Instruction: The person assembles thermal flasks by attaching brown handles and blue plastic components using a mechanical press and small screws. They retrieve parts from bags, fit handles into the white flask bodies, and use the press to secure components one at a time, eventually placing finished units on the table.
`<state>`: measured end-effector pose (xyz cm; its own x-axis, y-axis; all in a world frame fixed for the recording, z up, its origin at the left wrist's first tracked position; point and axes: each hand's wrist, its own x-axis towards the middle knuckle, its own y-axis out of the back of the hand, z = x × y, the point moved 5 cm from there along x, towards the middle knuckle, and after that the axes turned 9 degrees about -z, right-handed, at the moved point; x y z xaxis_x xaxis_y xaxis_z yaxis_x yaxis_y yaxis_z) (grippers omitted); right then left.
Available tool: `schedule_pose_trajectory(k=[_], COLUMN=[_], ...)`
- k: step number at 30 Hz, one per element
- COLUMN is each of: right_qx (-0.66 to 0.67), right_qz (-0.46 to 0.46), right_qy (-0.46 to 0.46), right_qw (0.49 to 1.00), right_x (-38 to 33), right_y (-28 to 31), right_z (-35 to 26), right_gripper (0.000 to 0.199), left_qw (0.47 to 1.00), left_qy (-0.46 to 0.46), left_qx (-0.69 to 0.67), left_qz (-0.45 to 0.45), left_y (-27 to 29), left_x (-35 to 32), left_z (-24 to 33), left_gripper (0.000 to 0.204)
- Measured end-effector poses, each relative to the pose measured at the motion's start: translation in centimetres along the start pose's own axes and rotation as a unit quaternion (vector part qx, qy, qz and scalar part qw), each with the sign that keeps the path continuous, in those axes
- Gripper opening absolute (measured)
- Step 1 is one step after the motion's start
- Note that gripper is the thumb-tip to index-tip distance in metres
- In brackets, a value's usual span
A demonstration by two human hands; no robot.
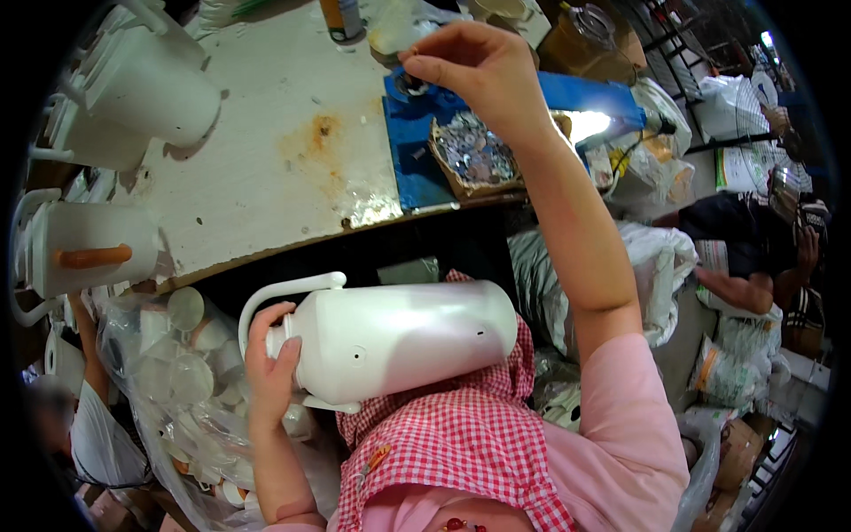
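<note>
Jug body (403,341), white plastic with a looped handle, lies on its side across our lap, near edge of the scene, mouth end to the left. Our left hand (270,368) is wrapped around that mouth end, fingers closed on it. Our right hand (474,66) reaches far over the worn white table (284,151), thumb and fingertips pinched together over a small dark ring (409,84) on the blue fixture (417,142) (whether the ring is lifted or only touched, we cannot tell). Just near of it sits a shallow tray of small metal parts (474,155).

Judgement: we should keep the jug braced against the lap so it does not roll while the far hand works. A firm pinch on the ring matters; it looks easy to fumble. More white jugs (146,84) stand far left.
</note>
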<state>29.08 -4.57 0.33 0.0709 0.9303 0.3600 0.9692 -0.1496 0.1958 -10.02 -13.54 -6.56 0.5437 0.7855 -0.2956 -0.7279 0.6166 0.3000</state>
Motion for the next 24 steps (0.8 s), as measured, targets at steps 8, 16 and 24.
schedule_pose_trajectory(k=[8,16,24], right_qx=[-0.053,-0.422,-0.257], right_qz=[-0.08,-0.101,0.012], right_qy=[-0.221,-0.111,-0.009], right_qw=[0.971,0.894,0.966], right_x=[-9.6,-10.0,-9.5], right_y=[2.7,1.4,1.6], right_z=[2.5,7.0,1.4], right_gripper=[0.017,0.01,0.016], left_qw=[0.997,0.993,0.992], left_qy=[-0.045,-0.047,-0.052], left_qx=[0.015,-0.012,-0.011], left_qz=[0.056,0.105,0.114], left_y=[0.3,-0.5,-0.3], left_x=[-2.2,-0.2,-0.4], left_z=[-1.3,-2.1,-2.2], left_gripper=[0.05,0.042,0.042])
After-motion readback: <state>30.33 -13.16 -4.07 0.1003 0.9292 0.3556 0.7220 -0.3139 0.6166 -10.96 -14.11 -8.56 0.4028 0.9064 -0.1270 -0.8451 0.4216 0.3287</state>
